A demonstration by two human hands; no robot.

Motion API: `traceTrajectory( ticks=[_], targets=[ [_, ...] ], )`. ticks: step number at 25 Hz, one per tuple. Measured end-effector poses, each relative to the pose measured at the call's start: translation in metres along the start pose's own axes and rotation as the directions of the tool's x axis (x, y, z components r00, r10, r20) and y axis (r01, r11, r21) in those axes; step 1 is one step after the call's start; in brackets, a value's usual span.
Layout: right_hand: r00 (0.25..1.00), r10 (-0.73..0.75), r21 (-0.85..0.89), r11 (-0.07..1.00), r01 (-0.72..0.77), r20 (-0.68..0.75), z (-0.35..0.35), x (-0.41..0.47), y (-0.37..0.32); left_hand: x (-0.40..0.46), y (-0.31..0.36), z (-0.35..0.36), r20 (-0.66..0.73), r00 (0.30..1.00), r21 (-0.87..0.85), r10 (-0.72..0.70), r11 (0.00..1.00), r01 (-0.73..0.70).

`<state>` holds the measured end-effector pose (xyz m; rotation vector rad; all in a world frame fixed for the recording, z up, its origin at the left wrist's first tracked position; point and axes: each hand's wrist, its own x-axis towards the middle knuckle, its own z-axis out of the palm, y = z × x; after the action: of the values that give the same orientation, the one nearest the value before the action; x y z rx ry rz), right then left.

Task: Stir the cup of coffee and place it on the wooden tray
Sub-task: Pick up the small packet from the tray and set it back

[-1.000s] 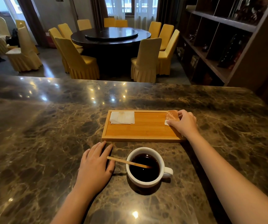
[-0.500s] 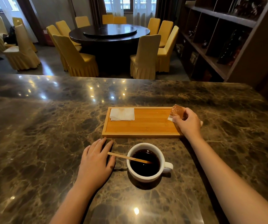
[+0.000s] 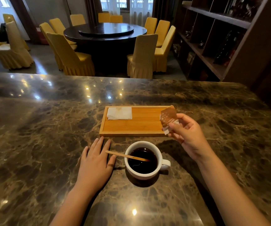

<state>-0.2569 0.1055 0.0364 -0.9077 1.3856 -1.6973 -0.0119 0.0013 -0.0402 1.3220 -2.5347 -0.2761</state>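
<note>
- Cup of coffee [image 3: 143, 160] sits on the marble counter [image 3: 33, 136], just in front of the wooden tray [image 3: 141, 126], not on it yet. Handle points to the person's right.
- Wooden stirrer [image 3: 125, 155] rests in the cup, its far end leaning over the rim toward the left hand. Looks parked there, ready to grab.
- Left hand [image 3: 95, 167] lies flat on the counter just left of the cup, fingers spread, holding nothing. Stirrer tip is over or touching the index finger; can't tell which.
- Right hand [image 3: 185, 136] is raised over the tray's right end, thumb and fingers pinched on a small brown-and-white sachet [image 3: 168, 118]. Probably sugar; print unreadable.
- Folded white napkin [image 3: 119, 113] sits in the tray's far left corner. Middle of the tray is bare, so there's room for the cup.
- My read: sachet goes into the cup first, then stirring, then the move onto the tray.
- Risk: cup is full, so a lift with the stirrer in could slop.
</note>
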Motion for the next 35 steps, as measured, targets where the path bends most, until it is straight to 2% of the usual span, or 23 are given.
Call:
traceTrajectory(
  ticks=[3, 8, 12, 20, 24, 28, 31, 33, 35],
  targets=[
    [0.998, -0.047, -0.263, 0.963, 0.058, 0.048, 0.004, -0.01, 0.002, -0.001, -0.002, 0.002, -0.002, 1.0, 0.006, 0.003, 1.0, -0.003],
    [0.936, -0.142, -0.573, 0.758, 0.312, 0.322, 0.008, -0.018, -0.007, -0.001, -0.002, 0.002, -0.016, 1.0, -0.008, 0.01, 1.0, -0.01],
    [0.903, -0.148, -0.663, 0.632, 0.401, 0.404, 0.008, -0.017, -0.008, 0.0, -0.002, 0.003, -0.019, 1.0, -0.008, 0.011, 1.0, -0.011],
    [0.855, -0.116, -0.699, 0.526, 0.484, 0.505, 0.006, -0.016, -0.007, 0.0, -0.002, 0.003, -0.028, 1.0, -0.019, 0.012, 1.0, -0.012],
    [0.898, -0.155, -0.677, 0.607, 0.416, 0.413, 0.006, -0.015, 0.001, 0.0, -0.003, 0.004, -0.027, 1.0, -0.02, 0.01, 1.0, -0.011],
    [0.932, -0.117, -0.634, 0.704, 0.321, 0.342, 0.004, -0.014, 0.007, 0.0, -0.003, 0.003, -0.026, 1.0, -0.022, 0.011, 1.0, -0.012],
    [0.956, -0.137, -0.487, 0.837, 0.251, 0.258, 0.007, -0.015, 0.008, 0.0, -0.002, 0.003, -0.035, 0.999, -0.03, 0.012, 0.999, -0.013],
    [0.98, -0.141, -0.366, 0.913, 0.182, 0.137, 0.006, -0.014, 0.011, -0.001, -0.002, 0.003, -0.032, 0.999, -0.026, 0.01, 1.0, -0.011],
    [0.996, -0.085, -0.226, 0.97, 0.088, 0.024, 0.004, -0.012, 0.016, -0.001, -0.002, 0.002, -0.026, 1.0, -0.024, 0.006, 1.0, -0.007]
  ],
)
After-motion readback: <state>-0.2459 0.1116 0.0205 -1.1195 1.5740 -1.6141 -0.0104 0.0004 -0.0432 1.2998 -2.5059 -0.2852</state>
